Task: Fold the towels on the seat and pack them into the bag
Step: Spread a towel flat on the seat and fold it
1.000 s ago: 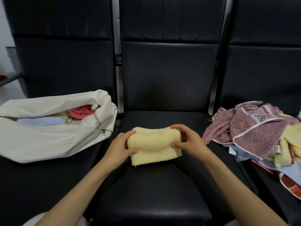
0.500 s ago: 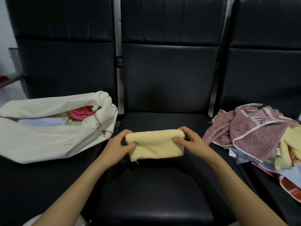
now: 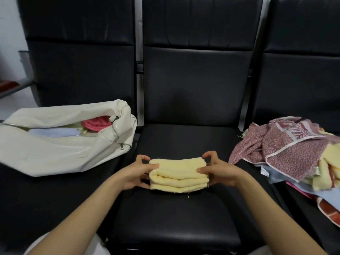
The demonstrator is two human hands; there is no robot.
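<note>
You are likely looking at a waiting room: three high-backed black padded seats (image 3: 176, 218) are standing joined in a row across the frame, and a white wall (image 3: 8, 34) is showing at the upper left, a grey bar (image 3: 14, 87) jutting below it.

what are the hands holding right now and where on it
Both hold the folded yellow towel by its short ends: the left hand grips the left end, the right hand the right end.

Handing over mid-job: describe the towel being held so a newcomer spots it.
Look at the middle seat of three black ones. The left hand and right hand grip a towel over it. It is plain yellow and neatly folded, unlike the loose patterned pile to its right.
</note>
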